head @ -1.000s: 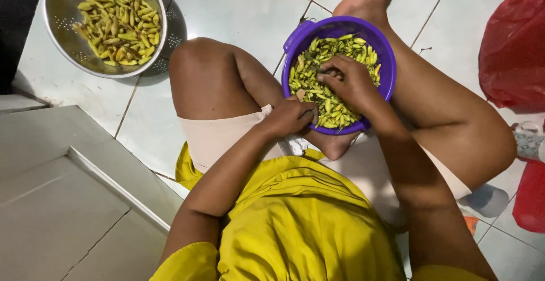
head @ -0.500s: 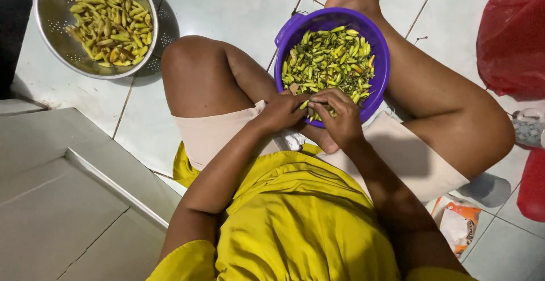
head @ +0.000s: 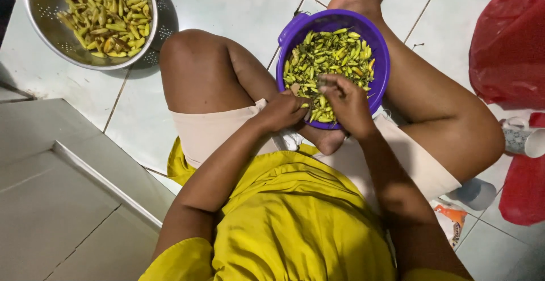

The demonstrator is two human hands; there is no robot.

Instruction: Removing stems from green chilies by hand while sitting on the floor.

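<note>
we're mid-sort: left hand (head: pixel 282 110) and right hand (head: pixel 347 102) both pinching small chilies at the purple bowl (head: pixel 295 31) in our lap. further off sits the colander (head: pixel 40 3) of done ones.

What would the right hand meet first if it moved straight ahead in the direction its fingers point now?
Most likely the green chilies in the purple bowl. The right hand points up and slightly left over the bowl's near rim, and the pile lies right before its fingertips. Depth is hard to judge.
</note>
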